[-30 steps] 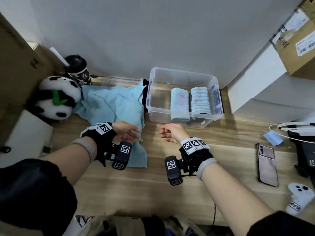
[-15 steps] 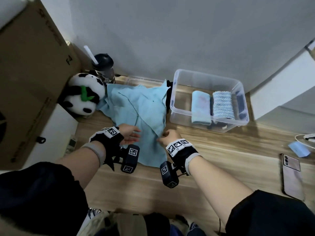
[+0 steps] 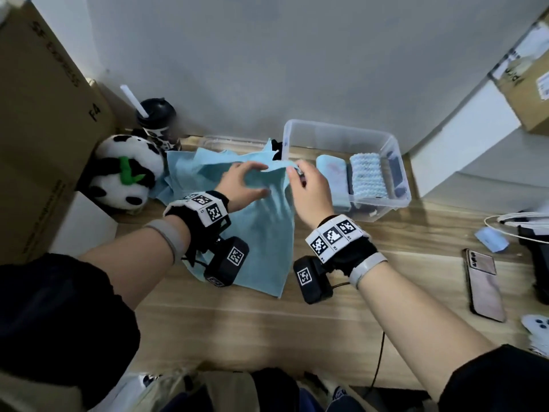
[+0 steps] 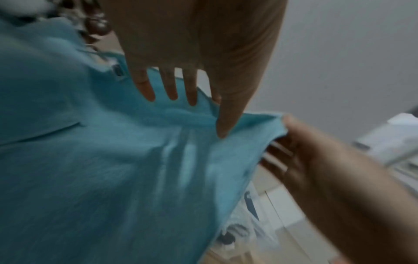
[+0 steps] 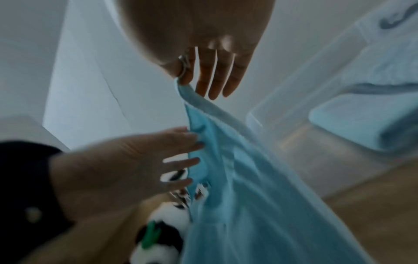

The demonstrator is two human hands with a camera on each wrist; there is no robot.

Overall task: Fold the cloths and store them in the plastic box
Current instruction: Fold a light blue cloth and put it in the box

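Note:
A large light-blue cloth [image 3: 261, 233] lies partly on the wooden table, its far edge raised. My right hand [image 3: 297, 171] pinches that edge between thumb and index finger, plain in the right wrist view [image 5: 187, 84]. My left hand [image 3: 261, 178] is beside it with straight, spread fingers touching the cloth [image 4: 90, 160] just under the edge; its thumb lies on the front. The clear plastic box [image 3: 341, 129] stands right behind the hands. It holds a folded pale-blue cloth [image 3: 331, 173] and a folded ribbed cloth [image 3: 367, 173].
A panda plush [image 3: 127, 171] and a dark cup with a straw [image 3: 156, 120] sit left of the cloth, against a big cardboard box [image 3: 38, 129]. To the right on the table lie a phone [image 3: 484, 283], white cables [image 3: 517, 221] and a white controller [image 3: 537, 325].
Both hands have moved away from me toward the box. My right hand took hold of the cloth's edge and lifted it; my left hand followed up along the cloth.

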